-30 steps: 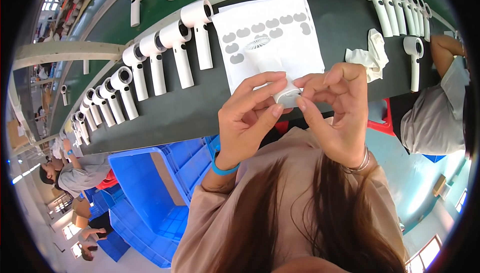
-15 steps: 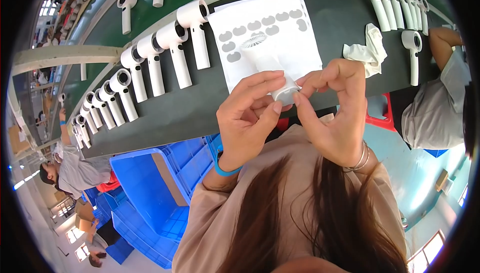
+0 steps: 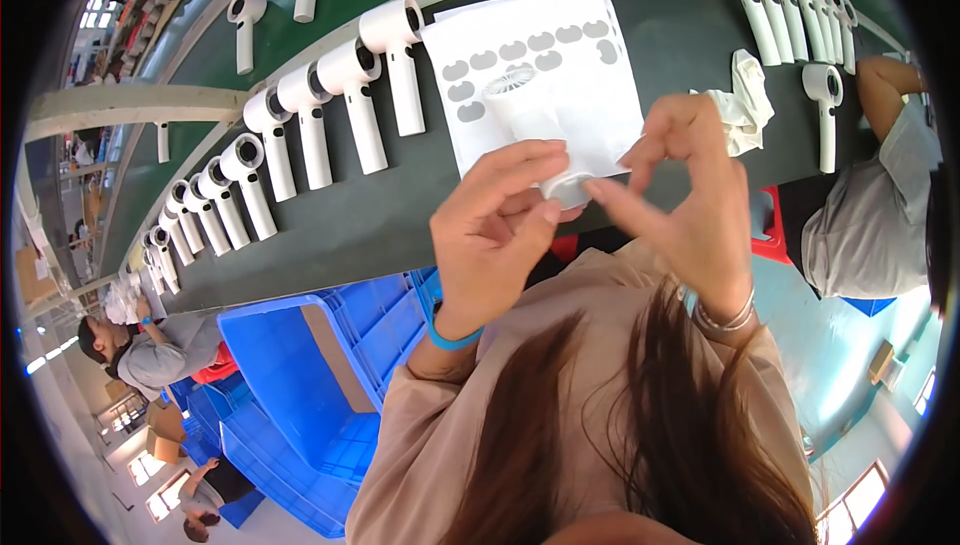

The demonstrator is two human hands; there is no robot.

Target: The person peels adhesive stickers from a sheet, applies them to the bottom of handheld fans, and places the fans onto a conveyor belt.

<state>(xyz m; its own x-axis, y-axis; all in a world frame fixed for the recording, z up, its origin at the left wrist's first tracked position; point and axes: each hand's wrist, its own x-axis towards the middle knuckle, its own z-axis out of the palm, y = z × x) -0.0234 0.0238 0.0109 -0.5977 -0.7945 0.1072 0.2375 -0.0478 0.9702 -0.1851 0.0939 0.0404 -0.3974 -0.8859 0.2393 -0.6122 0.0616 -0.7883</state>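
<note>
A white handheld fan (image 3: 530, 110) is held in my left hand (image 3: 497, 230), its round grille pointing away from me and its handle end toward me. My left fingers and thumb close around the handle. Beside that handle end is my right hand (image 3: 690, 200), thumb and forefinger apart and slightly blurred, with nothing visible between them. The right thumb tip is close to the handle end; whether it touches cannot be made out. Under the fan lies a white sheet (image 3: 590, 95) bearing rows of grey rounded stickers (image 3: 541, 41).
White handheld fans (image 3: 355, 100) stand in a row along the dark worktop (image 3: 330, 235) at left, with more fans (image 3: 765, 15) at far right. A crumpled white cloth (image 3: 742, 110) lies right of the sheet. Blue crates (image 3: 290, 375) are lower left. A co-worker (image 3: 870, 205) sits at right.
My right hand has moved right and its thumb and forefinger have spread, off the fan's handle end. My left hand and the fan have hardly moved.
</note>
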